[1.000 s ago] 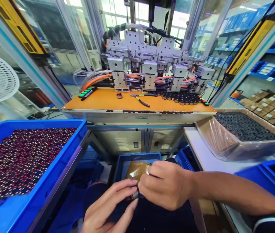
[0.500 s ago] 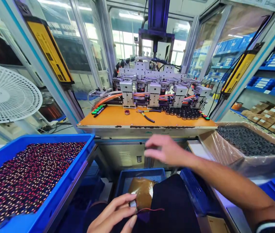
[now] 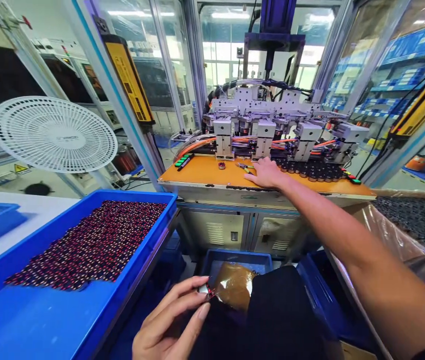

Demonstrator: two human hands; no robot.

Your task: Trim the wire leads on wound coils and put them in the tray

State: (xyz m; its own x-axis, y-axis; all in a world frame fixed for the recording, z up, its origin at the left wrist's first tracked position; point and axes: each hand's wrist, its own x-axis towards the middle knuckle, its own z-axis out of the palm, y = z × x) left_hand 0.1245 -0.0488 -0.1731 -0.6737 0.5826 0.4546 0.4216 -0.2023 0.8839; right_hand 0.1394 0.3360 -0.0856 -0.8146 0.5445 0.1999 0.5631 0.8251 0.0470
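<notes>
Low in front of me, my left hand (image 3: 177, 315) pinches a small wound stator (image 3: 205, 290) between thumb and fingers. The part shows a pale metal side and red wire at its right edge. My right hand (image 3: 267, 172) is stretched far forward over the orange bench top. Its thumb and fingers are apart around the handles of the wire cutters (image 3: 243, 166), which the hand partly hides. Left of the cutters, another small stator (image 3: 222, 165) with red windings stands on the bench. Dark round parts (image 3: 313, 171) are grouped to the right of my hand.
A multi-station machine (image 3: 265, 130) lines the rear of the bench (image 3: 197, 172). At left is a blue tray (image 3: 43, 315) of dark parts with red spots, below a white fan (image 3: 55, 135). A plastic-lined box (image 3: 381, 225) stands right. A lower blue bin (image 3: 212, 255) holds a brown bag (image 3: 233, 285).
My right hand has moved forward from in front of the bench to the wire cutters. My left hand still holds the stator, now turned. The view has swung left.
</notes>
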